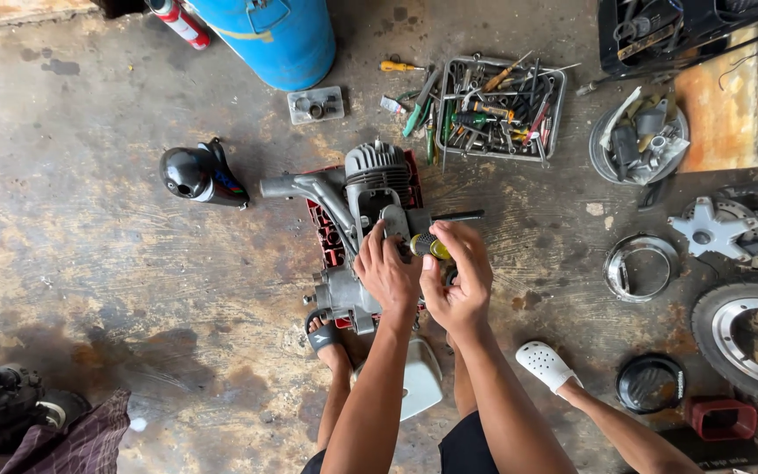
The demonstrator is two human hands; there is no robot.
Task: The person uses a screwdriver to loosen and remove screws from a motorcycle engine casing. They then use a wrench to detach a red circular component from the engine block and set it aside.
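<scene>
A grey small engine point(370, 189) with a finned cylinder and a curved exhaust pipe lies on a red crate point(325, 235) on the concrete floor. My left hand point(386, 270) rests on the engine's crankcase, fingers curled over it. My right hand point(460, 279) is closed around a screwdriver with a yellow and black handle point(429, 247), its tip pointed left at the engine just beside my left hand. A dark rod point(458, 215) sticks out of the engine to the right.
A wire tray of hand tools point(495, 110) stands behind the engine, next to a blue drum point(274, 35). A black cover point(199, 174) lies left. Round metal parts, a wheel point(752, 338) and a dish of scraps point(640, 140) lie right.
</scene>
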